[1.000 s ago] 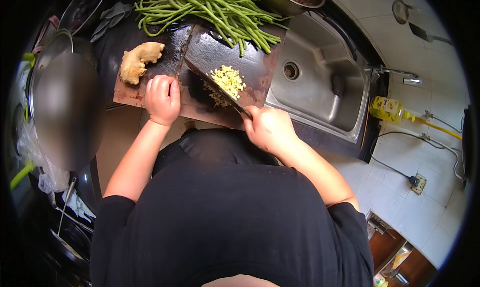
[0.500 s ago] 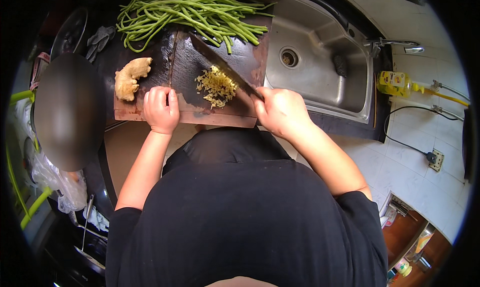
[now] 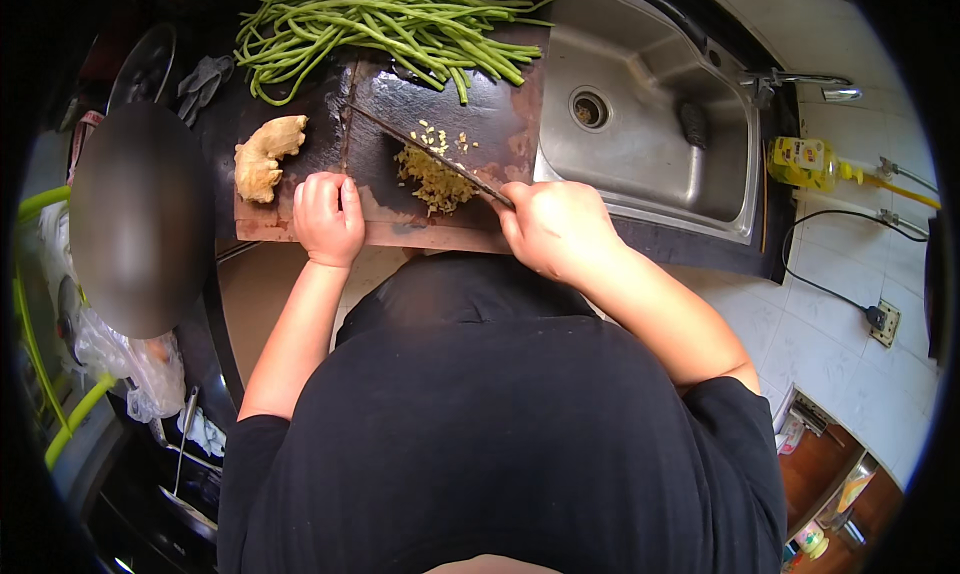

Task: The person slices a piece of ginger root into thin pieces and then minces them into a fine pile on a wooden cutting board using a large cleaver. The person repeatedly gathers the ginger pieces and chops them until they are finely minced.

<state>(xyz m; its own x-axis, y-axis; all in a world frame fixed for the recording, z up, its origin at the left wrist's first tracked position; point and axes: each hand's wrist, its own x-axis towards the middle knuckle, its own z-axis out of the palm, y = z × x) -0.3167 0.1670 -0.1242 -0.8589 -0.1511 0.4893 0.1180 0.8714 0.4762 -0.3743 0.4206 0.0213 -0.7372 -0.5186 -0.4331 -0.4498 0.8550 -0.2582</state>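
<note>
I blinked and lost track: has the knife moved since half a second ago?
Yes: the knife has moved left and nearer the person; its tip now appears at the worktop seam.

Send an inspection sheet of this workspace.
Surface: dark board with reddish-brown edge, wet-looking.
Things: dark-bladed knife over a heap of chopped pale-yellow bits; knobby tan ginger root left; long green beans behind.
Clutter: crumpled grey cloth, clear plastic bag, both left.
Hands: right hand grips the knife; left hand loosely fisted at the board's front edge.
Cables: black cable, plugged into cream wall socket.
Surroundings: rectangular stainless-steel sink, chrome tap, yellow plastic bottle, right.
</note>
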